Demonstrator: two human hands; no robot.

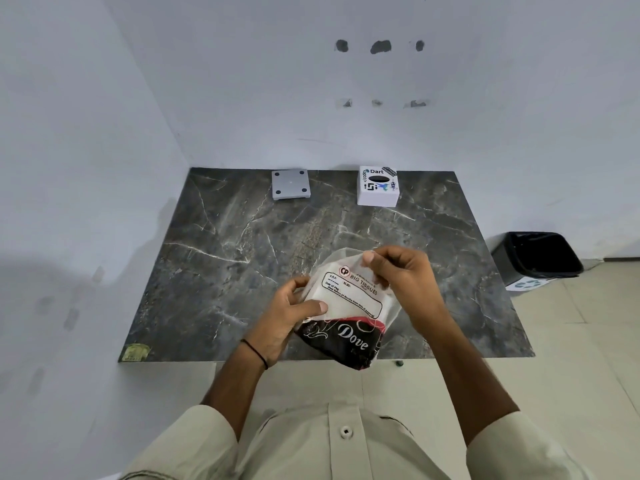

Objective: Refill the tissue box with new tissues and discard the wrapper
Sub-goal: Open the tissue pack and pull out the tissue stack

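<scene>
Holding one pack of tissues (343, 303) just above the near edge of the bench (242, 254), the person has two hands on it. The left hand (291, 313) takes the pack's left side, its grip narrow, with the thumb laid across the front and the fingers behind. The right hand (401, 271) pinches the loose clear top of the wrapper (349, 261), its grip closed on the plastic. The wrapper is clear above, with one printed label, and black and red below. One thin black band (256, 353) circles the left wrist.

At the bench's far edge stand two things, well apart. One is a white tissue box (377, 187), right of centre, with several stickers round the one dark oval slot in its top. The other is a grey square plate (290, 184) to the left, with four dark spots, one at each corner. One black bin (536, 254) sits on the floor to the right of the bench.
</scene>
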